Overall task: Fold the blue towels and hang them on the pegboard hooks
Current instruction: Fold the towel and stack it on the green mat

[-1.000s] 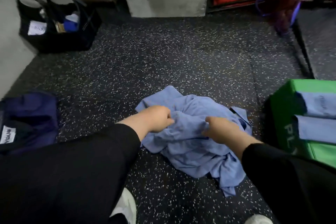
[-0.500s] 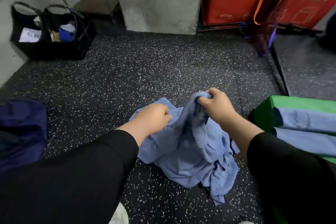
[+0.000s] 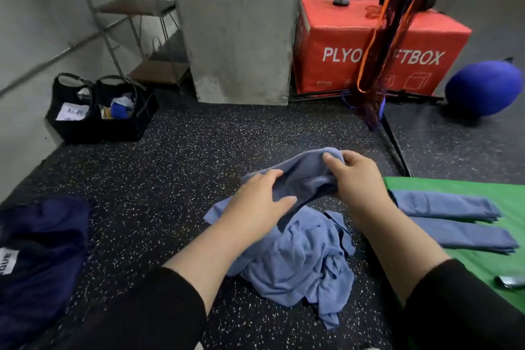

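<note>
Nearby, black basket (image 3: 85, 125) holds cloths; both hands' fingers (image 3: 329, 160) clamp blue towel (image 3: 301, 182).

- One camera only, worn on my head, looking forward and down over my forearms.
- It sits close above my left hand (image 3: 257, 202) and right hand (image 3: 356, 176).
- Its wide angle reaches the speckled floor (image 3: 170, 179) and the concrete pillar (image 3: 235, 25) beyond.

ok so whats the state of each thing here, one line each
left hand: gripping the towel pile
right hand: pinching a towel's raised edge
towel pile: crumpled, unfolded, on the floor
two towels: folded, flat on the green box
black basket: open, holding items
</note>
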{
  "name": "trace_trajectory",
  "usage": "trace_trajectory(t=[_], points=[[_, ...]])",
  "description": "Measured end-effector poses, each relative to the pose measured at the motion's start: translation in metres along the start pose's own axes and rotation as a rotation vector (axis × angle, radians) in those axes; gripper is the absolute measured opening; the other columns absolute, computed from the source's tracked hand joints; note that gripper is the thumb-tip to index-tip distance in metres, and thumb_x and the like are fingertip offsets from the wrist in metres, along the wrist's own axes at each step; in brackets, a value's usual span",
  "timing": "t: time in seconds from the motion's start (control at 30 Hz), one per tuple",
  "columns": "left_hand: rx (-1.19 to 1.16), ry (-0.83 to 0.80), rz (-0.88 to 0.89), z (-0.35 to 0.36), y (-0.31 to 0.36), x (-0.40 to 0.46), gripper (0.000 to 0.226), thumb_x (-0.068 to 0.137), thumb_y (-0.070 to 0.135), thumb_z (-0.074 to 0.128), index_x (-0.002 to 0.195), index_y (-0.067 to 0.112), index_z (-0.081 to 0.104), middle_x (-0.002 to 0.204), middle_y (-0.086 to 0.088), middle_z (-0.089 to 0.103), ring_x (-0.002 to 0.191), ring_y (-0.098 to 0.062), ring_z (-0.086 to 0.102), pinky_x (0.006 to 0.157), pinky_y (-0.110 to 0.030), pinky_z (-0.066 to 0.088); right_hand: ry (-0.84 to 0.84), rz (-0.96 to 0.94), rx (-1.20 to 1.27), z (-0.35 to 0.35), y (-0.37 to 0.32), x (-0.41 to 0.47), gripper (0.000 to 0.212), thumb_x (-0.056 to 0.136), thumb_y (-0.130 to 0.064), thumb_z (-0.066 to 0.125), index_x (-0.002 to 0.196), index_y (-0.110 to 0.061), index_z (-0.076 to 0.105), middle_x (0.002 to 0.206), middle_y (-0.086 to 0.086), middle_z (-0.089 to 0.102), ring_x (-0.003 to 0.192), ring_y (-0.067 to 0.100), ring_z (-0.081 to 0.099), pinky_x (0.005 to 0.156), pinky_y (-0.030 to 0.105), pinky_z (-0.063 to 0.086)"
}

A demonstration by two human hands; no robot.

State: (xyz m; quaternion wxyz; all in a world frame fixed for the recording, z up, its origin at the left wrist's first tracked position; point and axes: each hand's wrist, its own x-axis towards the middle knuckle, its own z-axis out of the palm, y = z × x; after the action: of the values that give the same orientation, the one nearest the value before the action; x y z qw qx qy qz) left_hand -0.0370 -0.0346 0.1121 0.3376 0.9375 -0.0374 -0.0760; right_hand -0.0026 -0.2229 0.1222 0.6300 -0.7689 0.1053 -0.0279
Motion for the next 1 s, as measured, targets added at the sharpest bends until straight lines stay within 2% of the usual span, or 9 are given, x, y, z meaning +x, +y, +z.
trace_trajectory(t=[0.1,0.23,0.33,0.43,0.53,0.6,0.7,0.83,1.0], points=[[0.159,-0.032,0.055,0.007,0.002,-0.007,0.073,0.092,0.059,0.062,0.153,0.031,0.034,0.144,0.002,0.048,0.134,-0.021,0.048,0.106,-0.039,0.044,-0.045,0.031,0.019,-0.001,-0.003,-0.006,0.027,0.089,-0.037,0.065,0.090,-0.010,0.070,0.090,0.026,0.070,0.076,0.035,0.065,0.076,0.061,0.058],[0.056,-0.074,0.047,0.018,0.007,-0.010,0.061,0.091,0.060,0.061,0.141,0.027,0.051,0.136,0.002,0.053,0.126,-0.020,0.053,0.101,-0.038,0.046,-0.091,0.109,0.080,0.005,-0.002,-0.011,0.027,0.098,-0.029,0.059,0.097,-0.004,0.068,0.088,0.020,0.067,0.077,0.026,0.062,0.078,0.055,0.059],[0.044,0.009,0.059,0.022,0.004,-0.008,0.021,0.100,0.039,0.055,0.099,0.019,0.062,0.101,0.000,0.059,0.101,-0.029,0.060,0.083,-0.042,0.048,-0.093,0.036,-0.037,0.008,-0.002,-0.011,0.023,0.098,-0.025,0.061,0.088,-0.007,0.071,0.073,0.011,0.064,0.066,0.019,0.056,0.064,0.039,0.052],[-0.100,0.073,0.048,0.016,-0.003,0.002,0.022,0.099,0.034,0.057,0.083,0.019,0.058,0.069,0.005,0.056,0.072,-0.024,0.057,0.066,-0.040,0.047,-0.034,-0.119,-0.338,0.005,-0.004,-0.004,0.027,0.094,-0.024,0.061,0.083,0.000,0.066,0.066,0.008,0.054,0.062,0.016,0.044,0.055,0.031,0.033],[-0.265,0.124,0.041,0.003,-0.003,0.010,0.024,0.095,0.034,0.064,0.078,0.019,0.059,0.052,0.013,0.049,0.051,-0.009,0.040,0.053,-0.032,0.031,-0.009,-0.167,-0.410,0.004,-0.007,0.002,0.023,0.093,-0.029,0.063,0.087,-0.006,0.065,0.071,0.004,0.062,0.063,0.015,0.050,0.053,0.024,0.033],[-0.279,0.140,0.033,-0.006,-0.003,0.013,0.028,0.093,0.037,0.067,0.075,0.017,0.058,0.050,0.013,0.046,0.050,-0.008,0.037,0.050,-0.028,0.028,-0.035,-0.171,-0.420,0.004,-0.011,0.000,0.023,0.093,-0.043,0.066,0.091,-0.020,0.063,0.076,-0.005,0.066,0.066,0.008,0.056,0.057,0.024,0.038],[-0.268,0.184,-0.005,-0.014,-0.004,0.021,0.041,0.089,0.037,0.071,0.065,0.013,0.048,0.049,0.010,0.037,0.051,-0.013,0.033,0.047,-0.028,0.023,-0.186,-0.246,-0.414,0.002,-0.023,-0.005,0.034,0.089,-0.057,0.065,0.084,-0.023,0.061,0.059,-0.013,0.058,0.052,0.001,0.047,0.054,0.024,0.035],[-0.225,0.224,-0.030,-0.018,-0.008,0.028,0.040,0.086,0.035,0.072,0.062,0.012,0.048,0.051,0.006,0.038,0.052,-0.013,0.032,0.049,-0.031,0.025,-0.524,-0.270,-0.564,-0.003,-0.025,-0.004,0.021,0.085,-0.045,0.075,0.088,-0.027,0.064,0.069,-0.010,0.062,0.063,0.006,0.053,0.065,0.029,0.046],[-0.010,0.056,-0.028,-0.034,-0.022,0.031,0.024,0.090,0.037,0.071,0.074,0.022,0.064,0.063,0.005,0.058,0.059,-0.016,0.048,0.056,-0.032,0.035,-0.398,-0.245,-0.729,-0.013,-0.015,0.002,0.022,0.096,-0.040,0.063,0.082,-0.023,0.062,0.069,-0.006,0.062,0.063,0.009,0.054,0.061,0.026,0.043]])
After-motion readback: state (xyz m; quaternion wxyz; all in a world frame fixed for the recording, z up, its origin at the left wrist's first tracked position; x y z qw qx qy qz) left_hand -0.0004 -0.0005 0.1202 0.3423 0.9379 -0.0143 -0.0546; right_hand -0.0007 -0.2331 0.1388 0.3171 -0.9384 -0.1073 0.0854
